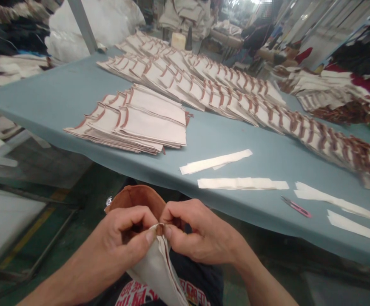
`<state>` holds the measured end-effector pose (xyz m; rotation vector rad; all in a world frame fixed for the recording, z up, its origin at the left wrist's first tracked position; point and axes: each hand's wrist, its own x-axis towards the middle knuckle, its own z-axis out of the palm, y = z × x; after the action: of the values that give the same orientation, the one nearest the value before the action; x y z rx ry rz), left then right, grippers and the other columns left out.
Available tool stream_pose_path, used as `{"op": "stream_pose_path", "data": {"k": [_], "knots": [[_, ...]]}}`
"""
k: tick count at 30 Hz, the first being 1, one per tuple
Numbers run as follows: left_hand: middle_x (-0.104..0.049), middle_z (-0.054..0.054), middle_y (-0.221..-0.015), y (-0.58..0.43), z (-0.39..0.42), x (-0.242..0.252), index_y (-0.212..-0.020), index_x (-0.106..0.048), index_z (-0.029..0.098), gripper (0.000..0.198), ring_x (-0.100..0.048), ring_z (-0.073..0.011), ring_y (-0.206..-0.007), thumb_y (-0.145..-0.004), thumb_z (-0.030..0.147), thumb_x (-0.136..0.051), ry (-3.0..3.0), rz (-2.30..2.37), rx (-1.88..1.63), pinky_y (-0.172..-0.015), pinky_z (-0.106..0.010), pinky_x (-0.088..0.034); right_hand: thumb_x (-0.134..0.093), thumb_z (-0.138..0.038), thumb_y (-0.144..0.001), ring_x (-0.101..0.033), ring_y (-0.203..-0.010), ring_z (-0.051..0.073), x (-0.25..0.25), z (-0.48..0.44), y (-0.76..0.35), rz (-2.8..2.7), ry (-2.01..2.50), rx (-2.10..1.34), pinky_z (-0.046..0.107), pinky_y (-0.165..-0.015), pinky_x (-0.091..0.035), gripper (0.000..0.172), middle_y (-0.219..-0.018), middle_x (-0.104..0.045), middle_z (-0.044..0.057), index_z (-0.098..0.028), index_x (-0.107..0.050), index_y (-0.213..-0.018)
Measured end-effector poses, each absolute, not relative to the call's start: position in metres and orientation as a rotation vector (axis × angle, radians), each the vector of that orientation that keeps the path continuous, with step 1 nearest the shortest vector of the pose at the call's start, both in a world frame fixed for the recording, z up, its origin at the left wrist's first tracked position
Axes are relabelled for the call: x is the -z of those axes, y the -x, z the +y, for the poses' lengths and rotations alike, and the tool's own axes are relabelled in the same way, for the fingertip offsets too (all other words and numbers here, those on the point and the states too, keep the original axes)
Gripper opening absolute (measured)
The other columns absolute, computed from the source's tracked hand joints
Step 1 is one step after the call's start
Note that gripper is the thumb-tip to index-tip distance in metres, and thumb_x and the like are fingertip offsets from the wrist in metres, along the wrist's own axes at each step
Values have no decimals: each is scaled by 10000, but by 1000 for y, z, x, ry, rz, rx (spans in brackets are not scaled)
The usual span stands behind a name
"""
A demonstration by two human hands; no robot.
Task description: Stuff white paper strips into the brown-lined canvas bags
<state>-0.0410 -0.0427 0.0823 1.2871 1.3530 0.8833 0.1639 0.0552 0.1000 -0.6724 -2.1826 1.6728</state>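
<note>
Close to my body I hold a cream fabric piece (153, 270) with brown edging, raised over my lap. My left hand (121, 238) pinches its top end between thumb and forefinger. From the other side, my right hand (194, 229) pinches the same end, the fingertips of both hands nearly meeting. Between them a bit of brown shows at the fold. Behind my hands a brown suede-like piece (140, 197) curves upward; whether it joins the cream fabric is hidden by my fingers.
On the blue-covered table (236, 131) lie a stack of cream pieces (153, 123), long overlapping rows of similar pieces (200, 85), several white strips (242, 183) and pink thread snips (296, 207). The table's front edge runs just beyond my hands. A person (261, 29) is at the back.
</note>
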Motion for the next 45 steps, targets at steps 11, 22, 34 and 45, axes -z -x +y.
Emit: {"op": "stream_pose_path", "data": {"k": [11, 22, 34, 45], "knots": [[-476, 53, -636, 57, -28, -78, -670, -610, 190, 445, -417, -113, -590, -967, 520, -635, -1319, 1296, -754, -521, -205, -289, -676, -233, -945, -435, -613, 99, -86, 53, -158, -1984, 753, -1947, 215, -553, -330, 133, -693, -525, -71, -209, -592, -846], [-330, 71, -657, 68, -29, -96, -684, -485, 213, 506, -276, -111, -607, -1025, 560, -627, -1145, 1102, -598, -516, -218, -235, -661, -204, -956, -468, -616, 102, -103, 54, -149, -2059, 685, -1862, 231, -586, -394, 110, -735, -563, -74, -226, -574, -893], [-324, 66, -628, 49, -42, -104, -632, -473, 214, 459, -329, -99, -542, -1046, 407, -512, -1476, 1355, -778, -474, -215, -253, -660, -136, -878, -578, -705, 130, -120, 37, -146, -2041, 919, -1758, 256, -650, -452, 116, -818, -633, -47, -220, -631, -953], [-584, 25, -572, 46, -63, -61, -677, -721, 180, 528, -436, -119, -505, -1065, 514, -592, -1198, 1488, -976, -475, -231, -322, -593, -57, -750, -653, -911, 163, -78, 16, -151, -1687, 875, -2046, 280, -815, -530, 449, -1024, -680, -6, -213, -646, -1168]]}}
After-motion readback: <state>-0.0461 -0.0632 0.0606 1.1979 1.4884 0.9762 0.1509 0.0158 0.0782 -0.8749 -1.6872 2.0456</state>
